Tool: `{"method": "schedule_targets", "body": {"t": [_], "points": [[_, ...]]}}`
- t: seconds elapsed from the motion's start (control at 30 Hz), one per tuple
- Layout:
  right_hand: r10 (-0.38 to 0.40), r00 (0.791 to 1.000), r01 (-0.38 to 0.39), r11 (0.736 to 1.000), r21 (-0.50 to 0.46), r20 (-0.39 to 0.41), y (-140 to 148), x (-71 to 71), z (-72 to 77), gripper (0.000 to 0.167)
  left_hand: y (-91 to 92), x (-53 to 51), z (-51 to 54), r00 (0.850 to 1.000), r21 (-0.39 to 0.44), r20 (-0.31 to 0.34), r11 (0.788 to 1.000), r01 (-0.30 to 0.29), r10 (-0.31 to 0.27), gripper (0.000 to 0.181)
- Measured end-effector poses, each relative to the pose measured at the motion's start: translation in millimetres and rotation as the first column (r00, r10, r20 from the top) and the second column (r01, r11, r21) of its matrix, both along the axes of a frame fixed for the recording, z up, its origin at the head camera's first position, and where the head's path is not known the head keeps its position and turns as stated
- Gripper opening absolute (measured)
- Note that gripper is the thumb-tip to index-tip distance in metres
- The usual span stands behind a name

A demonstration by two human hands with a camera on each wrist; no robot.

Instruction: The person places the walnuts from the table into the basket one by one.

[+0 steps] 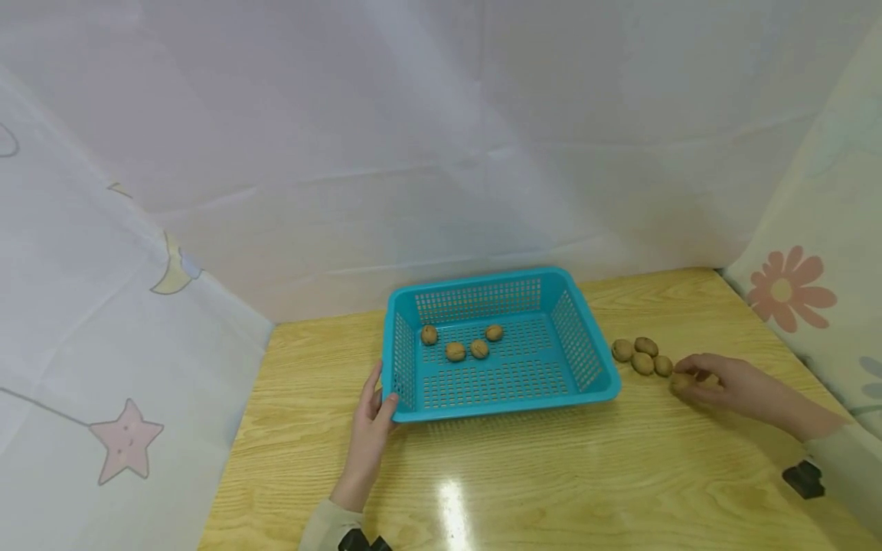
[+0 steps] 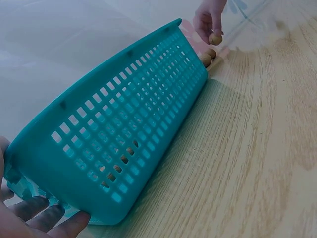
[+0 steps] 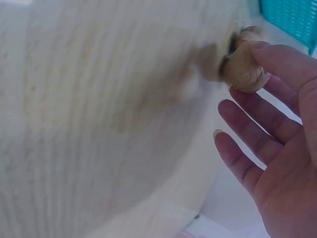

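Note:
A blue plastic basket (image 1: 506, 411) with latticed sides stands on the wooden table. My left hand (image 1: 367, 432) grips its near left corner, thumb over the rim and fingers along the outer wall, as the left wrist view also shows. Several walnuts (image 1: 455, 351) lie on the basket's floor, towards the left. To the right of the basket, my right hand (image 1: 744, 392) pinches a walnut (image 3: 245, 69) between thumb and fingers. Just left of that hand, several more walnuts (image 1: 642, 363) sit in a small cluster on the table.
The table (image 1: 524, 482) reaches to a pale cloth backdrop (image 1: 441, 153) behind the basket. Printed cloth also hangs on both sides, with a star (image 1: 127, 444) at left and a flower (image 1: 782, 291) at right.

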State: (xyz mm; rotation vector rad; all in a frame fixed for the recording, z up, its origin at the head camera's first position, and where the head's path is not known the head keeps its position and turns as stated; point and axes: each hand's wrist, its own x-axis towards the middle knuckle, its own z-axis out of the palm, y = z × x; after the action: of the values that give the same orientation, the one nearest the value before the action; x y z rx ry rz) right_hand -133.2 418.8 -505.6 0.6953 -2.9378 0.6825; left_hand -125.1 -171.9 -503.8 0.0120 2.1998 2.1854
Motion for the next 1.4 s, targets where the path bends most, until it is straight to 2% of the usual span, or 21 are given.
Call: {"method": "schedule_targets", "body": {"t": [0.13,0.3,0.5,0.8,0.93,1.13,1.4], "points": [[0.026,0.997,-0.026,1.000,0.003,-0.075,-5,-0.2,8.6,0.039,-0.4,0.2,0.6,1.000,0.007,-0.001,1.000,-0.001,0.001,0.065],[0.034,0.993,-0.031,0.999,0.022,-0.116,-12,-0.8,21.9,0.041,-1.1,-0.1,0.2,1.000,0.009,0.002,1.000,-0.002,0.002,0.065],[0.086,0.976,-0.075,0.995,0.061,-0.199,-23,-7.3,39.3,0.046,-1.8,-0.4,-0.1,1.000,0.011,-0.002,1.000,-0.002,0.002,0.065],[0.128,0.964,-0.113,0.991,0.077,-0.234,-44,-19.8,68.8,0.045,-2.0,0.0,0.2,1.000,0.019,-0.007,1.000,0.006,-0.006,0.066],[0.131,0.970,-0.113,0.989,0.098,-0.206,-58,-26.4,84.6,0.040,-2.3,0.2,-0.3,1.000,0.019,-0.013,1.000,0.002,-0.002,0.065],[0.110,0.989,-0.096,0.986,0.135,-0.102,-83,-36.3,107.2,0.033,-2.6,0.2,-1.5,0.999,0.013,-0.030,1.000,0.015,-0.015,0.065],[0.144,0.989,-0.145,0.984,0.102,0.014,-118,-54.8,128.2,0.030,-1.1,0.9,-1.2,1.000,0.026,-0.020,1.000,0.016,-0.016,0.066]]}}
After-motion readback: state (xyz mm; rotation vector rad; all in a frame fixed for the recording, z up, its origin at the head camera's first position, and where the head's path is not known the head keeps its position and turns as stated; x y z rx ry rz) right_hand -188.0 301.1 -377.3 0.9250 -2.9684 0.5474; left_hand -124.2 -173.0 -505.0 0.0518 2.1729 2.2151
